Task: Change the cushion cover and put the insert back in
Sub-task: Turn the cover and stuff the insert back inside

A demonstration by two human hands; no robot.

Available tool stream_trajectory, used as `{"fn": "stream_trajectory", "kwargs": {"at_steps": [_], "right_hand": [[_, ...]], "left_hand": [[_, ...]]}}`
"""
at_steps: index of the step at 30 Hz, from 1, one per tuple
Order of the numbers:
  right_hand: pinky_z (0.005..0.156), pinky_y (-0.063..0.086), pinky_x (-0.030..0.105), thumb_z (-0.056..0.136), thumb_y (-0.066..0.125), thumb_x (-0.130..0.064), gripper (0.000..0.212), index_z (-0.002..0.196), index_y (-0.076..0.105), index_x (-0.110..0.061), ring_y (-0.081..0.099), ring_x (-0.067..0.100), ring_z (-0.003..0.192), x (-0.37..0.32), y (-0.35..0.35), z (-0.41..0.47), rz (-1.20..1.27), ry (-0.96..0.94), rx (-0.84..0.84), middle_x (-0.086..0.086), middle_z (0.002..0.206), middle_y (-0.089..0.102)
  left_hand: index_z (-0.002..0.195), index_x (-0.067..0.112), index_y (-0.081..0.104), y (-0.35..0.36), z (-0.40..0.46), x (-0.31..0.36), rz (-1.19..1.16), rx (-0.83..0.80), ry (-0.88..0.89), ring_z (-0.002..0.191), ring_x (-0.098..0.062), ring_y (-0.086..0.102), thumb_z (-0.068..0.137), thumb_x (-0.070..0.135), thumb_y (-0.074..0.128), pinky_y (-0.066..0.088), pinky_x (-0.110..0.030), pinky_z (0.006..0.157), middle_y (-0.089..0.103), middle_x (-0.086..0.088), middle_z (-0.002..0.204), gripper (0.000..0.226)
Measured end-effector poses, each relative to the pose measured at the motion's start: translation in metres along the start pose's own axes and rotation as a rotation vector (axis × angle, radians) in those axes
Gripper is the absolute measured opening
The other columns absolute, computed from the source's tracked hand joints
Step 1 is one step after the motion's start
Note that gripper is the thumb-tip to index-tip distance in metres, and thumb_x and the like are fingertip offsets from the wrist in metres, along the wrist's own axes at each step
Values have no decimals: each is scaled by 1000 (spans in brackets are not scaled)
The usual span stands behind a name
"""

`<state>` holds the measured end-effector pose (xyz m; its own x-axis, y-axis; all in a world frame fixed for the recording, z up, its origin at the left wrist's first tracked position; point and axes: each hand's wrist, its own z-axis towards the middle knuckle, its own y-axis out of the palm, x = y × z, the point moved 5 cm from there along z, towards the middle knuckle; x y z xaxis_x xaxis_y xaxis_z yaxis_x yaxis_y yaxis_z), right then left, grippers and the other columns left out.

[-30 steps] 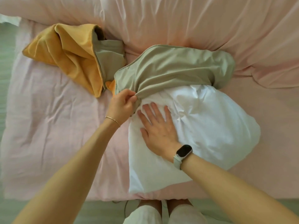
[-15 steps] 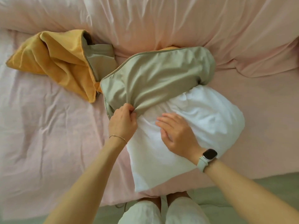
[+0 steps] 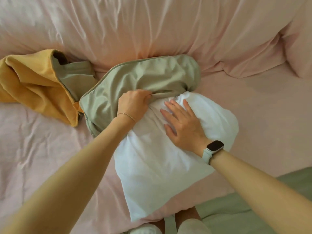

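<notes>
Bed (image 3: 42,149) in pink sheet, filled nearly whole view; bunched pink duvet (image 3: 152,27) along far side, folds running down to the cushion. Strip of green floor (image 3: 236,208) at near right past the bed's near edge. Open flat sheet to the left and to the right of the cushion, well apart from anything.

White insert (image 3: 160,166), lay mid-bed, slanted, near corner reaching the bed's near edge, far end tucked inside the cover mouth. More than half of insert exposed, right edge bulging free.

Sage-green cover (image 3: 143,76), over far end of insert, piped edge running from left corner up toward the duvet, far side touching duvet folds. Mouth edge gathered in wrinkles across the insert.

Yellow cover (image 3: 33,86) with green lining, crumpled at far left, open mouth facing right, near corner just beside green cover's left corner, left edge cut by frame.

Left hand (image 3: 133,103), crossed over green cover, fingers (image 3: 145,97) curled, pinching gathered mouth edge at the insert. Thin bracelet (image 3: 126,115) at wrist.

Right hand (image 3: 184,125), flat on insert just below cover mouth, fingers (image 3: 170,105) straight and slightly spread, pressing fabric, tips near but short of the green edge. Watch (image 3: 214,147) with pale strap on wrist.
</notes>
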<state>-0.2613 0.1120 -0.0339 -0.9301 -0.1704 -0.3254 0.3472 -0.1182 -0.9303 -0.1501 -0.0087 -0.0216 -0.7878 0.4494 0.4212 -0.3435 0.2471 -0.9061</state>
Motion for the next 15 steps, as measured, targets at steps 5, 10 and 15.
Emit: {"fn": "stream_trajectory", "kwargs": {"at_steps": [5,10,15], "right_hand": [[113,17,48,92,28,-33,53,139,42,-11,30,26,137,-11,30,17,-36,25,-240,9,145,40],[112,13,43,95,26,-40,51,142,31,-20,27,24,136,-6,66,86,-68,133,-396,2,146,36],[106,32,47,88,37,-28,44,119,62,-9,48,27,125,-3,22,18,161,-48,-177,9,127,59]], "left_hand": [[81,13,70,-12,15,-2,-609,-96,-425,70,-7,58,91,15,54,48,-21,72,66,-5,80,19],[59,25,70,-12,-7,0,-822,-120,-486,73,-21,58,90,13,55,51,-40,77,64,-8,71,37],[86,11,69,-4,-11,-6,-420,-18,-492,86,-23,61,88,10,54,44,-29,80,66,-6,85,15]]}}
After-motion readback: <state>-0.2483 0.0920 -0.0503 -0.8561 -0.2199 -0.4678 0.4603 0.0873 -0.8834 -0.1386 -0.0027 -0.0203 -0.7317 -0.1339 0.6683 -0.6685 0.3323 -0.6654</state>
